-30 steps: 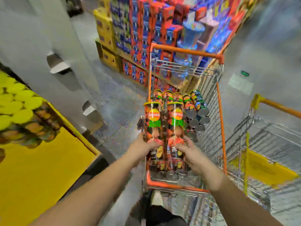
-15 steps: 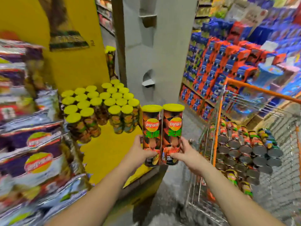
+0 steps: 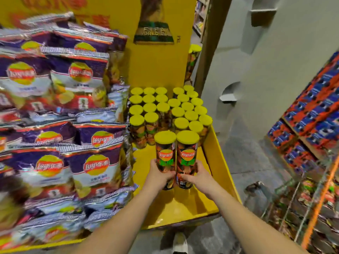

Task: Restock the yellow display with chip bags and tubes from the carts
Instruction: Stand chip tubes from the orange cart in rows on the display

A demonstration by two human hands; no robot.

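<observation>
Left hand (image 3: 159, 174): gripped one yellow-lidded cardboard chip tube (image 3: 165, 158).
Right hand (image 3: 198, 176): gripped its touching twin tube (image 3: 187, 158).
Position: upright above the yellow cardboard display tray (image 3: 214, 154).

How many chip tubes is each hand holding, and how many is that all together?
Left hand: 1, the left tube
Right hand: 1, the right tube
Total: 2 tubes, upright and side by side above the yellow display.
</observation>
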